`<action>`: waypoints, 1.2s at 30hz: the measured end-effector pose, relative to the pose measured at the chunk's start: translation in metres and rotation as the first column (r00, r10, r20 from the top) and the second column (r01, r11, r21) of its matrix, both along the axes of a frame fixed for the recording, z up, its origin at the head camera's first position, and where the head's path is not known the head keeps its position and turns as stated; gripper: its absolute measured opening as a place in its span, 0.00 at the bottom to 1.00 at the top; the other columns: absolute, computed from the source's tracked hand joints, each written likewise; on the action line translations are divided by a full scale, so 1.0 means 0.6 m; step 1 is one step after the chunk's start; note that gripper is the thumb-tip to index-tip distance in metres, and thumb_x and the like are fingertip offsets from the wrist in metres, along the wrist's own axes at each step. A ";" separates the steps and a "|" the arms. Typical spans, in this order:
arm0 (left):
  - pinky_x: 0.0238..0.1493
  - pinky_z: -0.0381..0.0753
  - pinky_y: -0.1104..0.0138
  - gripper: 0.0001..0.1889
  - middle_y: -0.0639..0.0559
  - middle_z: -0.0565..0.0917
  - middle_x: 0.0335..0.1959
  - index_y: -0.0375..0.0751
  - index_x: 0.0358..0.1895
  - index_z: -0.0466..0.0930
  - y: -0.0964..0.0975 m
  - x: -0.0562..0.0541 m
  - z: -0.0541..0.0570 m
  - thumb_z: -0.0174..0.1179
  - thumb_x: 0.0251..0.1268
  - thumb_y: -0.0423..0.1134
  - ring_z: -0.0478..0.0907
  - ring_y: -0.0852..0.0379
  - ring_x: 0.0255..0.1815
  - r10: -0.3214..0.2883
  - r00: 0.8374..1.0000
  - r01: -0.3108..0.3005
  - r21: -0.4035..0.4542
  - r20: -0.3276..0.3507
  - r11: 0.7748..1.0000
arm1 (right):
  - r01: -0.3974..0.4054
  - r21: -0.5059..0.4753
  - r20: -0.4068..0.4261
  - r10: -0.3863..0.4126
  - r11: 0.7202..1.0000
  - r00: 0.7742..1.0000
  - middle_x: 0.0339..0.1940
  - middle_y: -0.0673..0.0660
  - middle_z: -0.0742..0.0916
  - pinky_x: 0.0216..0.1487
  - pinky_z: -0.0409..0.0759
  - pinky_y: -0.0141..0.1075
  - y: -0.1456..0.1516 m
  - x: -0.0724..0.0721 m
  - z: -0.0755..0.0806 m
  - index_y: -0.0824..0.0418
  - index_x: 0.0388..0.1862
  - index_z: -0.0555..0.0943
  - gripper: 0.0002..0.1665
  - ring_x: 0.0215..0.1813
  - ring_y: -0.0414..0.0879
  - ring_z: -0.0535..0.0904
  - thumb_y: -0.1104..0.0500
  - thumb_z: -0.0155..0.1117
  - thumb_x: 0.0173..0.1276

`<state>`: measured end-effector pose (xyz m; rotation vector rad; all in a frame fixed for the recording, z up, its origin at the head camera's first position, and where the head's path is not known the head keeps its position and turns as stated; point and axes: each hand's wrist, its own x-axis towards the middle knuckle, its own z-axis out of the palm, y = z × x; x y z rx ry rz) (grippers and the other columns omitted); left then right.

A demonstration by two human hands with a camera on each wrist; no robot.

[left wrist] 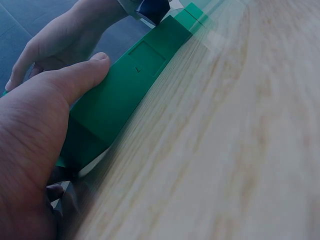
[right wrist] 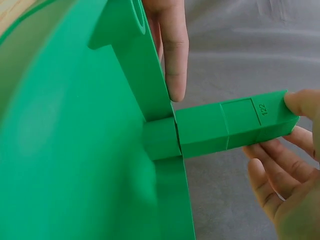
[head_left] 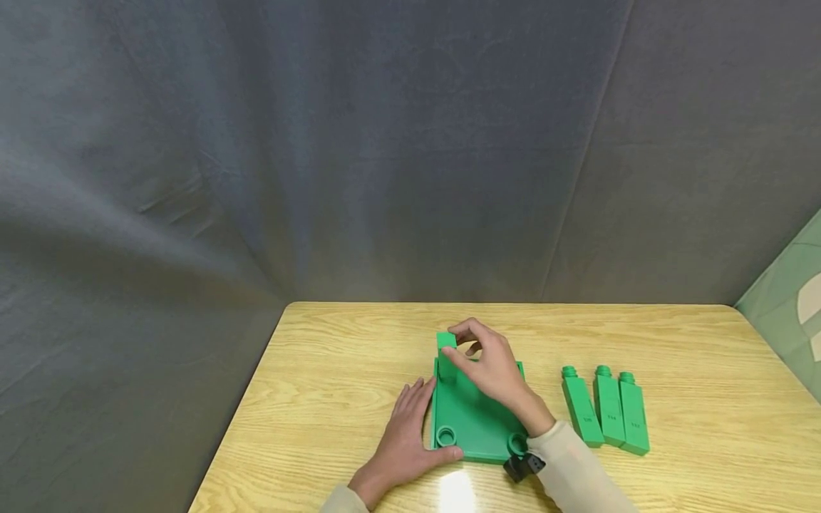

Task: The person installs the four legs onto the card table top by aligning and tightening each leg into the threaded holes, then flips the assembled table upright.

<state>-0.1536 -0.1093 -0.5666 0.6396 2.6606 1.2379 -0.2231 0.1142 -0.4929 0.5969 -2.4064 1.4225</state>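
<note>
A green square tabletop piece [head_left: 477,420] lies with its round corner sockets facing up; the near-left socket [head_left: 445,436] and near-right socket [head_left: 517,444] show. In its far-left corner a green leg [right wrist: 225,125] marked 122 stands upright, its base right at the socket. My right hand [head_left: 489,363] pinches that leg's top end between thumb and fingers. Along the left side of the piece lies my left hand [head_left: 410,431], fingers extended against the edge and thumb over the near rim. The left wrist view shows this thumb [left wrist: 85,75] on the green side wall.
Three more green legs with threaded ends, a left one [head_left: 582,410], a middle one [head_left: 609,407] and a right one [head_left: 633,415], lie side by side on the wooden table [head_left: 333,370]. A grey curtain [head_left: 410,157] hangs behind the table.
</note>
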 end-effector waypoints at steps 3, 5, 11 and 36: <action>0.91 0.45 0.37 0.63 0.48 0.58 0.91 0.53 0.94 0.47 0.000 0.000 -0.001 0.73 0.64 0.72 0.48 0.41 0.93 -0.002 1.000 0.002 0.001 0.008 1.000 | 0.016 -0.005 -0.011 -0.016 1.000 1.000 0.51 0.54 0.91 0.46 0.92 0.44 0.000 0.001 0.000 0.58 0.58 0.87 0.16 0.50 0.51 0.90 0.61 0.79 0.75; 0.91 0.45 0.37 0.63 0.48 0.58 0.91 0.53 0.94 0.47 0.000 0.000 -0.002 0.73 0.65 0.72 0.48 0.41 0.93 -0.004 1.000 0.004 0.001 0.009 1.000 | 0.030 -0.012 -0.014 -0.030 0.999 0.999 0.48 0.54 0.91 0.45 0.91 0.42 0.000 0.002 0.000 0.58 0.57 0.87 0.16 0.49 0.51 0.90 0.61 0.80 0.73; 0.91 0.45 0.37 0.62 0.46 0.58 0.91 0.51 0.94 0.47 0.000 -0.001 -0.002 0.73 0.65 0.70 0.50 0.39 0.92 -0.007 1.000 0.007 0.009 -0.004 1.000 | 0.027 -0.011 -0.009 -0.027 1.000 1.000 0.45 0.53 0.88 0.44 0.90 0.39 -0.001 0.003 0.001 0.58 0.65 0.86 0.24 0.46 0.48 0.88 0.59 0.82 0.73; 0.91 0.45 0.38 0.63 0.45 0.58 0.91 0.51 0.94 0.48 0.001 0.000 0.000 0.74 0.64 0.71 0.49 0.40 0.93 -0.002 1.000 0.002 -0.007 -0.024 1.000 | 0.000 -0.009 -0.032 -0.001 1.000 0.999 0.57 0.58 0.86 0.45 0.91 0.42 0.002 0.003 -0.009 0.60 0.64 0.88 0.20 0.55 0.57 0.85 0.61 0.78 0.76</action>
